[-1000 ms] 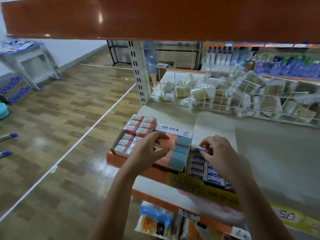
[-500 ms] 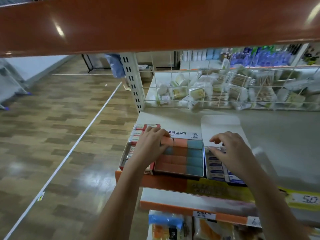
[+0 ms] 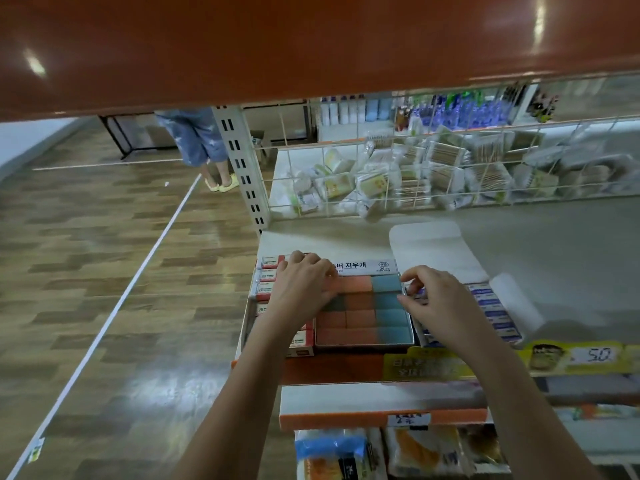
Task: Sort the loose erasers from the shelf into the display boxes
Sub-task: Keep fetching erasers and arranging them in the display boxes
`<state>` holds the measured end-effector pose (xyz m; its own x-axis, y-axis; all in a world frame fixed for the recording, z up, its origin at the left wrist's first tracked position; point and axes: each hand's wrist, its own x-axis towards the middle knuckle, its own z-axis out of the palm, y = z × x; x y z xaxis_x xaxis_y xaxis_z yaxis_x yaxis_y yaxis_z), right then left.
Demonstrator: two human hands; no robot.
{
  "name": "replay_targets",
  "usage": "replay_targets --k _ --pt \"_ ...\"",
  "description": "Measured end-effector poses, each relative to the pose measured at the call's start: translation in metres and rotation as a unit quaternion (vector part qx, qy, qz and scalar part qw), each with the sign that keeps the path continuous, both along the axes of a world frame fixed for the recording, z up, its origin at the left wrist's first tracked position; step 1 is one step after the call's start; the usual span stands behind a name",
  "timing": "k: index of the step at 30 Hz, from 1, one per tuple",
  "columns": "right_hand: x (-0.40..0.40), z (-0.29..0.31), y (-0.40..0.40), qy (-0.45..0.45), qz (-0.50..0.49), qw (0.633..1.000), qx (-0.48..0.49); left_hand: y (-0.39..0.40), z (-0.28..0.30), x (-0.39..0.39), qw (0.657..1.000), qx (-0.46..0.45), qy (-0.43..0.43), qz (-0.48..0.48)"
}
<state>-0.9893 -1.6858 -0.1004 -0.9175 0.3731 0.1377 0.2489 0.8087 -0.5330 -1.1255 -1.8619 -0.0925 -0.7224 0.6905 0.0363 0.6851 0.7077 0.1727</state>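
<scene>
- The shelf [image 3: 554, 271] is a grey board under an orange upper shelf [image 3: 311, 46], with a wire basket [image 3: 450, 174] of packets behind it; no loose eraser shows on its bare part.
- Three display boxes stand side by side at the front edge: the left box [image 3: 268, 277] of red-and-white sleeved erasers, the middle box [image 3: 367, 320] of orange-and-blue erasers, and the right box [image 3: 498, 313] of blue-and-white sleeved erasers with its lid flap [image 3: 429, 247] thrown back.
- The step looks like settling erasers into their rows, close to the end of the sort.
- The left hand [image 3: 301, 289] lies across the seam between the left and middle boxes, fingers bent down onto the erasers; whether it holds one cannot be told.
- The right hand [image 3: 440, 299] sits at the seam between the middle and right boxes, fingertips [image 3: 410, 277] curled as if pinching something small, though nothing held is visible.
- Next, judging by this, calls for pressing the pieces flush and checking each colour sits in its own box.
</scene>
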Motion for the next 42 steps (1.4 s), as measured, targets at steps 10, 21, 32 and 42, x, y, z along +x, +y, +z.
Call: replay_targets --k 10,21,32,42 --pt "0.005 0.034 0.039 -0.002 -0.028 0.999 0.021 0.060 0.044 0.003 0.993 0.050 0.031 -0.104" --pt "0.180 0.034 0.190 -0.100 -0.225 0.961 0.127 0.264 0.041 0.174 0.948 0.124 -0.006 -0.292" --pt "0.324 0.008 0.328 -0.109 -0.301 0.944 0.079 0.437 -0.002 0.274 0.953 0.081 -0.144 -0.254" --pt "0.309 -0.005 0.450 -0.096 -0.264 0.958 0.052 0.562 -0.011 0.269 0.959 0.108 -0.151 -0.214"
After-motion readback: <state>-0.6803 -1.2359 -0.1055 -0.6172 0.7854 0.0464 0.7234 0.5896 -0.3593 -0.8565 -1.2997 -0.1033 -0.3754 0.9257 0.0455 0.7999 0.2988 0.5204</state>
